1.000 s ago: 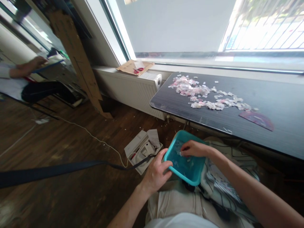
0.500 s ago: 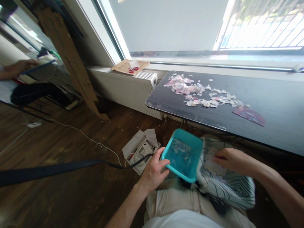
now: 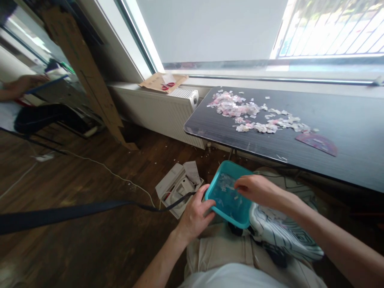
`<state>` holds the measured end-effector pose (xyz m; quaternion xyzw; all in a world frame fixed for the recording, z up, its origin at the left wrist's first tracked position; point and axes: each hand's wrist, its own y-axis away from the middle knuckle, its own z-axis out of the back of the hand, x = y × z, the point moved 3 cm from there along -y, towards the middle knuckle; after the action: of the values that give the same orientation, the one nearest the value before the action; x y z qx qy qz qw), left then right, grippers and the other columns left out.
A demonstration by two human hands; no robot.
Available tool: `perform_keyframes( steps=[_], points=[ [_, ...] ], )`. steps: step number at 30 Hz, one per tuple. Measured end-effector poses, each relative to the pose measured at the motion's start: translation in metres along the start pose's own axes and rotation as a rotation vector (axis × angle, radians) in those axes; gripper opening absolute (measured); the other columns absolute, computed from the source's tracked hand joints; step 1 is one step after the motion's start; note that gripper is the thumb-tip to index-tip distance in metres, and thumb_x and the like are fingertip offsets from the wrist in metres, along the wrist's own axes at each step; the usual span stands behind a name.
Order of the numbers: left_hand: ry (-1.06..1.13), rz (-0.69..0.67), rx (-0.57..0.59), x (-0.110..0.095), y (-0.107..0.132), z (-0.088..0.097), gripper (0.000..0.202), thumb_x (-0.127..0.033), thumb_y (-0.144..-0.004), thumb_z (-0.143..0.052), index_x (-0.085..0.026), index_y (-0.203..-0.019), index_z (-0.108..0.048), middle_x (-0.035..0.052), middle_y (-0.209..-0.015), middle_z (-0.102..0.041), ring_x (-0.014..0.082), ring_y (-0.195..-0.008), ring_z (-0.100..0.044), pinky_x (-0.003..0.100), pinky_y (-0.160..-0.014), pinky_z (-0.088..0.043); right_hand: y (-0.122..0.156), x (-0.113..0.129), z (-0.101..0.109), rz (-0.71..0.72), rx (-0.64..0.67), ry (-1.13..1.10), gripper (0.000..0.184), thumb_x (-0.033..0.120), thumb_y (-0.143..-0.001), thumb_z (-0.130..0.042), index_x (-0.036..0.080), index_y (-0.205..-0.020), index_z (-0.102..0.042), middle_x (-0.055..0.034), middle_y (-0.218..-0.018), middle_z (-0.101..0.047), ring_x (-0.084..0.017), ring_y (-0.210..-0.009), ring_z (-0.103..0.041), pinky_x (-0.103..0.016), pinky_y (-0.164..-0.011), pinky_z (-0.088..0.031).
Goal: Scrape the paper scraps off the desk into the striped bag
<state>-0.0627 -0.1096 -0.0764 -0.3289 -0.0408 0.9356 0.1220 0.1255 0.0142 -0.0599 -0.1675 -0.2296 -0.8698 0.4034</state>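
My left hand point(image 3: 193, 214) grips the near-left rim of a teal plastic tub point(image 3: 231, 219), thumb on top at the edge. Inside it lie small scraps of paper point(image 3: 225, 183). Over the tub's right side hangs my right hand point(image 3: 255, 189), its fingers pinched together and pointing down; whatever is between them is hidden. Right of the tub, by my lap, is a white cloth bag with dark stripes point(image 3: 286, 232). More pale scraps lie in its opening, partly covered by my right forearm.
A dark table point(image 3: 354, 120) ahead bears a spread of paper scraps point(image 3: 228, 105) and a purple semicircular piece point(image 3: 317, 143). Red scissors point(image 3: 168, 86) lie on an envelope above the radiator point(image 3: 156, 108). An open box point(image 3: 180, 188) and a cable are on the floor. Another person sits far left.
My right hand has moved left from the striped bag to above the teal tub. The left hand keeps its grip on the rim.
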Motion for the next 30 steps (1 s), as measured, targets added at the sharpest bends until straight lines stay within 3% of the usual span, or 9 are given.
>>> perform_keyframes(
  steps=[3,5,10,14,18,22,27,30],
  points=[
    [0.011,0.008,0.007,0.001,0.0,-0.001,0.025,-0.004,-0.072,-0.058,-0.021,-0.091,-0.062,0.0076,-0.141,-0.032,0.0269,-0.124,-0.04,0.04,-0.101,-0.038,-0.036,0.023,-0.033,0.136,0.122,0.041,0.022,0.017,-0.078,-0.05,0.02,-0.087,-0.069,-0.0066,-0.086,-0.071,-0.018,-0.077,-0.063,-0.023,-0.064,-0.039],
    [0.018,0.01,0.002,0.001,0.001,-0.001,0.024,-0.004,-0.073,-0.057,-0.021,-0.09,-0.061,0.0075,-0.141,-0.03,0.0264,-0.124,-0.04,0.039,-0.101,-0.038,-0.049,0.03,-0.054,0.114,0.136,0.146,0.023,0.013,-0.079,-0.048,0.015,-0.084,-0.069,-0.0109,-0.084,-0.071,-0.02,-0.076,-0.065,-0.024,-0.064,-0.041],
    [0.027,0.002,-0.007,0.003,0.004,-0.001,0.026,-0.003,-0.073,-0.055,-0.021,-0.09,-0.061,0.0076,-0.141,-0.029,0.0263,-0.125,-0.038,0.038,-0.101,-0.037,-0.052,0.041,-0.082,0.092,0.107,0.161,0.03,0.007,-0.084,-0.038,0.009,-0.093,-0.067,-0.0168,-0.094,-0.068,-0.022,-0.089,-0.063,-0.028,-0.074,-0.043],
    [0.025,0.002,-0.003,0.002,0.004,-0.001,0.026,-0.003,-0.072,-0.055,-0.021,-0.09,-0.061,0.0079,-0.141,-0.03,0.0267,-0.124,-0.039,0.039,-0.101,-0.038,-0.051,0.039,-0.08,0.104,0.129,0.124,0.026,0.009,-0.083,-0.041,0.01,-0.088,-0.067,-0.0145,-0.089,-0.069,-0.02,-0.082,-0.063,-0.025,-0.07,-0.043],
    [0.021,0.007,0.009,0.002,0.003,0.0,0.025,-0.003,-0.073,-0.056,-0.021,-0.09,-0.061,0.008,-0.141,-0.03,0.0264,-0.124,-0.039,0.039,-0.101,-0.037,-0.052,0.021,-0.059,0.124,0.171,0.059,0.016,0.017,-0.077,-0.052,0.014,-0.078,-0.068,-0.0066,-0.076,-0.07,-0.014,-0.066,-0.061,-0.02,-0.056,-0.039],
    [0.01,0.002,0.013,0.001,0.002,0.0,0.025,-0.002,-0.073,-0.056,-0.02,-0.09,-0.061,0.0086,-0.14,-0.031,0.0261,-0.125,-0.038,0.038,-0.102,-0.036,-0.051,0.002,-0.04,0.133,0.149,-0.012,0.018,0.016,-0.076,-0.052,0.017,-0.083,-0.068,-0.0012,-0.076,-0.07,-0.01,-0.064,-0.06,-0.016,-0.051,-0.036],
    [0.009,0.0,0.018,0.002,0.001,0.0,0.025,-0.003,-0.073,-0.056,-0.02,-0.09,-0.061,0.0089,-0.14,-0.03,0.0263,-0.124,-0.039,0.037,-0.102,-0.035,-0.052,0.012,-0.061,0.119,0.056,0.106,0.013,0.013,-0.073,-0.053,0.014,-0.07,-0.066,-0.0059,-0.067,-0.067,-0.013,-0.058,-0.059,-0.02,-0.051,-0.039],
    [0.008,0.005,0.024,0.003,0.003,-0.001,0.025,-0.003,-0.073,-0.056,-0.02,-0.09,-0.061,0.0086,-0.141,-0.029,0.0263,-0.123,-0.04,0.038,-0.101,-0.036,-0.051,0.027,-0.078,0.161,-0.07,0.197,0.019,0.009,-0.079,-0.046,0.013,-0.075,-0.065,-0.0076,-0.07,-0.066,-0.014,-0.062,-0.06,-0.022,-0.059,-0.044]
  ],
)
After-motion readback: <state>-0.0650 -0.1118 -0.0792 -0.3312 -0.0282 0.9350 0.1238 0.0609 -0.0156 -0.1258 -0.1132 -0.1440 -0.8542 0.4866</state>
